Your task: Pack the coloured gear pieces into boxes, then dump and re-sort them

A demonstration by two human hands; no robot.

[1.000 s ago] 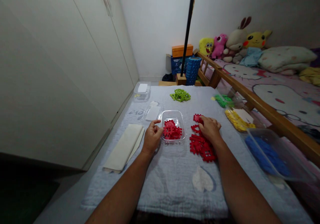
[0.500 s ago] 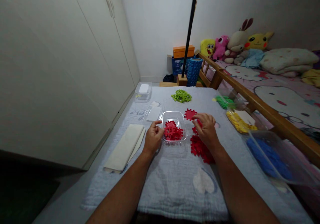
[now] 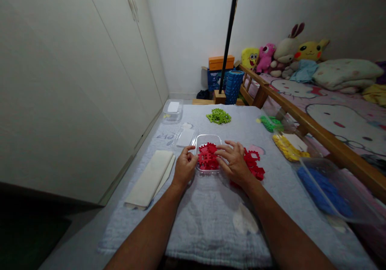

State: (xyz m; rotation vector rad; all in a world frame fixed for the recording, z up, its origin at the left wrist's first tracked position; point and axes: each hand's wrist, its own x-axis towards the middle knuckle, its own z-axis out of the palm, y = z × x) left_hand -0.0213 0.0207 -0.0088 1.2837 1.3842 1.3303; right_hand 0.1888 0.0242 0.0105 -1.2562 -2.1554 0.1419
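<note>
A clear plastic container (image 3: 209, 136) with red notched building pieces (image 3: 207, 157) heaped in it stands on the cloth before me. My left hand (image 3: 185, 166) pinches its left wall between thumb and fingers. Over the right rim reaches my right hand (image 3: 234, 161), its fingers stretched out and apart above the red pieces; no piece shows clearly in its grasp. More red pieces (image 3: 255, 165) lie on the cloth just right of that hand, which partly hides them.
Light-green pieces (image 3: 218, 116) are piled farther back. At left are a clear lid (image 3: 185, 136), another clear box (image 3: 173, 111) and a folded cream cloth (image 3: 150, 177). Along the bed rail (image 3: 301, 115) stand containers of green (image 3: 270, 123), yellow (image 3: 289, 147) and blue pieces (image 3: 324, 189).
My right hand has moved left from the loose red pieces to the container. The square red piece at its fingertips is gone from that spot. My left hand stays put.
</note>
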